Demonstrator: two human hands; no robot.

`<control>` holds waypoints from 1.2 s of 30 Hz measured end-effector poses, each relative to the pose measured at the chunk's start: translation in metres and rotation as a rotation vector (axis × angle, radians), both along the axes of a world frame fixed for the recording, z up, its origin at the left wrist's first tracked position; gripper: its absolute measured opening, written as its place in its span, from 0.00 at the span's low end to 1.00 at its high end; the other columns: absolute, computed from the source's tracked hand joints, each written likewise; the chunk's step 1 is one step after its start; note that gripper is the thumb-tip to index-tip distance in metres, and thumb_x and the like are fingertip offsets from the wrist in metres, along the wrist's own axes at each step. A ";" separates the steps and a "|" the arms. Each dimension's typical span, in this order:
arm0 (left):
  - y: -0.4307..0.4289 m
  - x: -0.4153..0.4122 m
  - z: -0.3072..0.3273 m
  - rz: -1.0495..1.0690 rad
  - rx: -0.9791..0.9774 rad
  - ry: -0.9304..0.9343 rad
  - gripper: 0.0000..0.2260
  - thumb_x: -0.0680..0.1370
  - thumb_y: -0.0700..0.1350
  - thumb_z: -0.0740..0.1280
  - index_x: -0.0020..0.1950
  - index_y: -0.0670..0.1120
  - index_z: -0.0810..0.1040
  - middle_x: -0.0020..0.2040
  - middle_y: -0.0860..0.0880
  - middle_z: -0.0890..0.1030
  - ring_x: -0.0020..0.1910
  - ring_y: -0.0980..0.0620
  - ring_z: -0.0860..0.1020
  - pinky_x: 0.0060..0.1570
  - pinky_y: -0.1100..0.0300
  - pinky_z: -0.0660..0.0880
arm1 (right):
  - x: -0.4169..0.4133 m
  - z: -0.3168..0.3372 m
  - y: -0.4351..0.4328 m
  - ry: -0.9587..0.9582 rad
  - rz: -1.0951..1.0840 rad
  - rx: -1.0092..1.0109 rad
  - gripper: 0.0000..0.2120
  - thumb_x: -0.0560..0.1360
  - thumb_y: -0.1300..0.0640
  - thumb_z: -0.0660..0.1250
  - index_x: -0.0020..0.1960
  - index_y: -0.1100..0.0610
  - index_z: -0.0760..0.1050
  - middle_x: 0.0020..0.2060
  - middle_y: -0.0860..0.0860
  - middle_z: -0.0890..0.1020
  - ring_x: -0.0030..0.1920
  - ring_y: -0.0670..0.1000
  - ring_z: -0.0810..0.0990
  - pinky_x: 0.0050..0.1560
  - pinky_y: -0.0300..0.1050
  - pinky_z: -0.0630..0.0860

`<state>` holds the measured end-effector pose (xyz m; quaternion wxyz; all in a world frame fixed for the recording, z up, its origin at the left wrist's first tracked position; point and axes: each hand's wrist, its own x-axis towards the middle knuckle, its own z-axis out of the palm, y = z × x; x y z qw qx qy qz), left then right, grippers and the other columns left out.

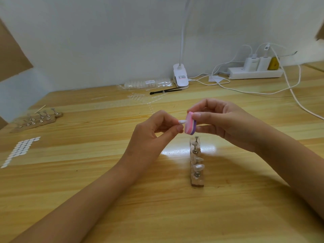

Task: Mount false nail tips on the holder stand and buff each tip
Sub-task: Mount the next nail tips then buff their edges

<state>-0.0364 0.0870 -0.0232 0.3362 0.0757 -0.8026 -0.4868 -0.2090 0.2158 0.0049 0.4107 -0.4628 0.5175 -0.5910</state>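
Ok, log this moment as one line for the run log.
phase: buffing | left hand: pinches nail tip | right hand: holds buffer block against it | holder stand: some tips mounted

Clear nail tip (182, 122) against pink-purple buffer block (190, 125), above holder stand (197, 179).

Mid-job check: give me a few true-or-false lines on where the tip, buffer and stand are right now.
1. The left hand pinches a nail tip. True.
2. The buffer lies on the table. False: the right hand holds it up at the nail tip.
3. The near stand carries mounted tips. True.
4. The power strip is at the far left. False: it is at the far right, by the wall.
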 end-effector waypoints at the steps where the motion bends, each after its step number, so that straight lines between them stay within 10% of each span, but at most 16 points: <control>1: 0.000 0.000 0.000 0.007 -0.002 0.001 0.04 0.76 0.43 0.72 0.45 0.52 0.80 0.44 0.54 0.85 0.47 0.53 0.83 0.52 0.62 0.78 | -0.001 -0.001 -0.001 -0.023 -0.032 -0.017 0.09 0.68 0.55 0.73 0.48 0.54 0.82 0.44 0.51 0.84 0.46 0.49 0.84 0.46 0.38 0.80; 28: 0.003 -0.001 -0.001 -0.023 0.071 -0.074 0.05 0.76 0.45 0.72 0.51 0.48 0.81 0.44 0.51 0.85 0.48 0.53 0.83 0.54 0.60 0.79 | -0.002 -0.001 0.000 0.073 -0.134 0.021 0.09 0.79 0.61 0.63 0.51 0.55 0.82 0.39 0.49 0.81 0.44 0.48 0.81 0.46 0.42 0.81; 36: -0.003 -0.003 -0.001 -0.029 0.267 -0.058 0.03 0.77 0.42 0.70 0.50 0.47 0.81 0.40 0.51 0.85 0.44 0.56 0.83 0.48 0.67 0.76 | 0.016 0.004 0.007 0.559 -0.170 -0.203 0.14 0.80 0.67 0.61 0.58 0.55 0.82 0.45 0.52 0.76 0.38 0.48 0.77 0.45 0.42 0.81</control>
